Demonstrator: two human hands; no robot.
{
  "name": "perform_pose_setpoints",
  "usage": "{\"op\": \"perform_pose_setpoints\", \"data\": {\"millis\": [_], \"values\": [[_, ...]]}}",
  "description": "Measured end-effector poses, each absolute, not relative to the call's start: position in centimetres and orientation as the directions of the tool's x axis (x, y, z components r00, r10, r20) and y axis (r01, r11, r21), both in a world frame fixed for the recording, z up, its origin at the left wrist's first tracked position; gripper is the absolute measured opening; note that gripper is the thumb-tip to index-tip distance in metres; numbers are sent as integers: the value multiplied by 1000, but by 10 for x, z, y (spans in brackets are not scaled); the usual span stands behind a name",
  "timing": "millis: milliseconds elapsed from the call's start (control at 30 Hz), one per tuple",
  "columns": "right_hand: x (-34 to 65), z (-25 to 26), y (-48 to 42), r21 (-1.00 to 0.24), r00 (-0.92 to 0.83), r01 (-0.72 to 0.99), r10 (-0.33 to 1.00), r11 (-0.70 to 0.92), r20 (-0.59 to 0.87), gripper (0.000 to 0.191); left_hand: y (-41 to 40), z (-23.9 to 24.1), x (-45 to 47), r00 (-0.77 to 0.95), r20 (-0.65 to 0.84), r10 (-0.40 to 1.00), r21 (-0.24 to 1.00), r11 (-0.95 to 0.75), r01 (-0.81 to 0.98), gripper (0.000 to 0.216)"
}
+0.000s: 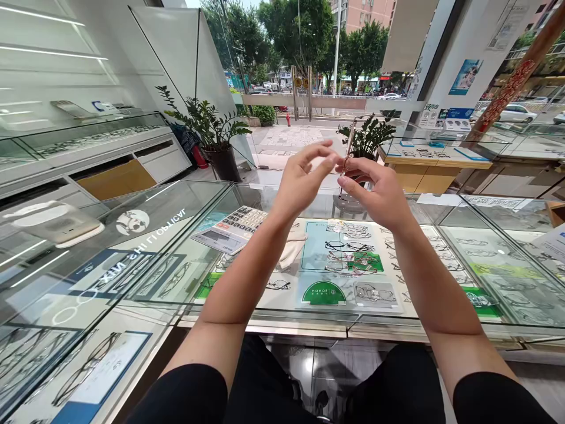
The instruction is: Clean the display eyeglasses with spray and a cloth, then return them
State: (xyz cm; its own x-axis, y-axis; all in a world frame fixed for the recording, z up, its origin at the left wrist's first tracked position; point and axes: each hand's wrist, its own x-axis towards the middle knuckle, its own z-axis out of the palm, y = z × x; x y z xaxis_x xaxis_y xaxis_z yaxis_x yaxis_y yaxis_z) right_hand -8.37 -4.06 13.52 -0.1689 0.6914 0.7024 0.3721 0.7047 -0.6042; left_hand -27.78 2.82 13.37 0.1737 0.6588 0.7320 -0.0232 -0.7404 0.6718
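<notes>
Both my hands are raised above a glass display counter (pixel 282 200). My right hand (pixel 379 191) pinches a thin-framed pair of glasses (pixel 350 141), one temple sticking up from the fingers. My left hand (pixel 304 176) meets it from the left, thumb and forefinger closing on the frame near the same spot, other fingers loosely spread. The glasses are thin and mostly hidden by my fingers. Under the glass below lie several pairs of glasses on trays (pixel 348 253).
A calculator (pixel 232 228) and a white cloth (pixel 291 250) lie on the counter glass. A flat beige device (pixel 55 224) sits on the left showcase. Potted plants (pixel 207 126) stand on the floor beyond. More glass showcases (pixel 507 259) run right, with the street outside.
</notes>
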Motion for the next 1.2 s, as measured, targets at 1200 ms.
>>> {"op": "perform_pose_setpoints", "data": {"millis": [1200], "values": [[-85,20,-14,-858,-27,144,868,494,495,32,44,43,-301,514,149,845,927,63,-371,91]]}}
